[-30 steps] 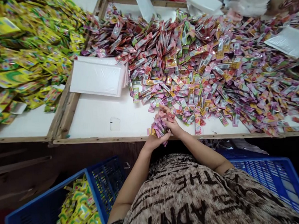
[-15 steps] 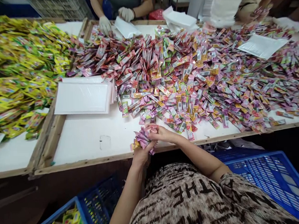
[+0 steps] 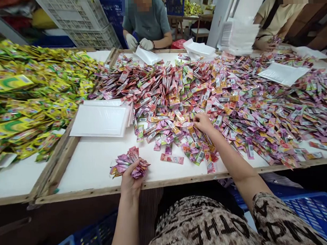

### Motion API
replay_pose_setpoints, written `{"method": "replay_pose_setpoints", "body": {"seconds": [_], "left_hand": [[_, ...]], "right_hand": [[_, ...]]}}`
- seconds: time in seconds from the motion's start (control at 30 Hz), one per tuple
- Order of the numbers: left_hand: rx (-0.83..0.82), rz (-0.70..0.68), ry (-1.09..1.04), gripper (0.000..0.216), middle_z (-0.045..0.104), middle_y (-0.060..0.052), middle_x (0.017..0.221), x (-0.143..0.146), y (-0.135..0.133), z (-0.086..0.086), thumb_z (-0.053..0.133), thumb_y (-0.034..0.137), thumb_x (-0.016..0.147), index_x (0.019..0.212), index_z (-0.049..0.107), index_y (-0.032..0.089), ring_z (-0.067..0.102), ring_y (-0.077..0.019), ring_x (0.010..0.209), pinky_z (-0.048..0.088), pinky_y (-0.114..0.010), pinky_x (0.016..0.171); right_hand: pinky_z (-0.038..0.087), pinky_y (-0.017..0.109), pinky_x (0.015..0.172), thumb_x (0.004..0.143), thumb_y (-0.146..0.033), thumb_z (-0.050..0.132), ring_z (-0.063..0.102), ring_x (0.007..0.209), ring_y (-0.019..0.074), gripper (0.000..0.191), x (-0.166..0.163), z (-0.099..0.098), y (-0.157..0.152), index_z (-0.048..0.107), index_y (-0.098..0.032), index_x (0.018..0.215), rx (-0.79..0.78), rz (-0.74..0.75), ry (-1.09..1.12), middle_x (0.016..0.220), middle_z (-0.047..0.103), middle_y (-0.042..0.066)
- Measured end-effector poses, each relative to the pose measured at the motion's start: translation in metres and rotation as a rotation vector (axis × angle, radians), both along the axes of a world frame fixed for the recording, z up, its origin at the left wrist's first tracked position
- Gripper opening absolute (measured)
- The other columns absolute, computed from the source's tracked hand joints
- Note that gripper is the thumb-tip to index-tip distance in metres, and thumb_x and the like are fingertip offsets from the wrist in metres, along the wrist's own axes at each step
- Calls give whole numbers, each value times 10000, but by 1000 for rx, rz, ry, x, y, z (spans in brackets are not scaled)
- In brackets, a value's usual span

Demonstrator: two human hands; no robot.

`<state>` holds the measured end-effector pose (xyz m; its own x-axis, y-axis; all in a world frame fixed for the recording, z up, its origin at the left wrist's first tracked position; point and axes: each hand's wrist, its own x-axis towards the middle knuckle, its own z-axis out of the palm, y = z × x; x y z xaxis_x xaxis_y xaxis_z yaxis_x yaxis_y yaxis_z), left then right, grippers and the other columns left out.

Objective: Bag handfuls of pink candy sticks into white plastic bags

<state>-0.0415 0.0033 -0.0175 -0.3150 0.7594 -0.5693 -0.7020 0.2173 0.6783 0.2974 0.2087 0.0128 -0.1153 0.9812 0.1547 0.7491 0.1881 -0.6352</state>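
My left hand (image 3: 131,179) is closed around a fanned bundle of pink and purple sachets (image 3: 127,163), held just above the front edge of the white table (image 3: 100,164). My right hand (image 3: 202,122) reaches forward into the big heap of pink, purple and orange sachets (image 3: 232,98), its fingers curled and pinching at sachets on the heap's near edge. What those fingers hold is hidden among the pile. A single pink sachet (image 3: 172,158) lies loose on the table between my two hands.
A stack of flat white bags (image 3: 100,119) lies left of the heap. A neighbouring table holds yellow-green sachets (image 3: 31,95). Across the table, a person's gloved hands (image 3: 139,43) handle a white bag; another person sits far right. A blue crate (image 3: 314,213) stands below right.
My hands have separated: the left stays near the table edge with the bundle, the right has moved forward into the heap. The view has tilted up, bringing the people opposite into sight.
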Motion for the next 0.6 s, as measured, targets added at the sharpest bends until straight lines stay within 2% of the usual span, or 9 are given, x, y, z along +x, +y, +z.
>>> {"method": "replay_pose_setpoints", "body": {"seconds": [0.07, 0.17, 0.3, 0.43, 0.47, 0.53, 0.6], "left_hand": [[-8, 6, -24, 148, 685, -43, 694, -1, 0, -1, 744, 148, 585, 723, 706, 114, 664, -152, 643, 613, -288, 682], [-22, 13, -46, 160, 686, -46, 700, -1, 1, -1, 739, 136, 582, 736, 704, 114, 667, -154, 649, 615, -287, 687], [-24, 4, -31, 142, 682, -44, 683, 1, 1, 1, 723, 130, 594, 733, 693, 124, 667, -157, 616, 615, -287, 675], [-34, 13, -15, 138, 691, -46, 691, 2, 1, 4, 709, 119, 621, 756, 684, 127, 670, -155, 601, 615, -288, 665], [-34, 21, -18, 139, 691, -46, 691, 2, 1, 5, 704, 115, 625, 761, 682, 126, 669, -153, 598, 615, -289, 664], [-32, 34, -34, 134, 688, -48, 686, 2, 1, 7, 698, 108, 626, 757, 676, 123, 663, -148, 587, 613, -284, 654], [-22, 36, -54, 133, 684, -47, 681, 2, 1, 7, 702, 104, 621, 748, 669, 126, 662, -144, 586, 609, -273, 646]], "right_hand": [[461, 338, 795, 750, -227, 610, 584, 783, 191, 107, -2, 4, 1, 516, -207, 702, 25, 18, 164, 778, 619, 17], [473, 325, 743, 791, -247, 569, 598, 723, 181, 78, 4, 17, 26, 500, -219, 770, 69, -170, 319, 771, 623, 10], [474, 349, 803, 771, -290, 646, 611, 803, 214, 136, -11, 30, 78, 559, -196, 813, 63, -288, 150, 835, 655, 52], [470, 400, 853, 770, -469, 702, 628, 947, 293, 460, -60, 34, 119, 596, -133, 1065, 15, -413, 24, 1032, 678, 166], [468, 394, 852, 767, -457, 704, 630, 957, 298, 462, -70, 36, 127, 608, -123, 1072, 10, -426, 26, 1042, 681, 178], [464, 358, 825, 764, -367, 684, 635, 916, 275, 339, -80, 41, 140, 656, -117, 990, 17, -409, 62, 983, 697, 161], [458, 314, 767, 749, -298, 641, 626, 826, 228, 224, -73, 48, 144, 686, -120, 876, 56, -367, 130, 868, 699, 106]]}}
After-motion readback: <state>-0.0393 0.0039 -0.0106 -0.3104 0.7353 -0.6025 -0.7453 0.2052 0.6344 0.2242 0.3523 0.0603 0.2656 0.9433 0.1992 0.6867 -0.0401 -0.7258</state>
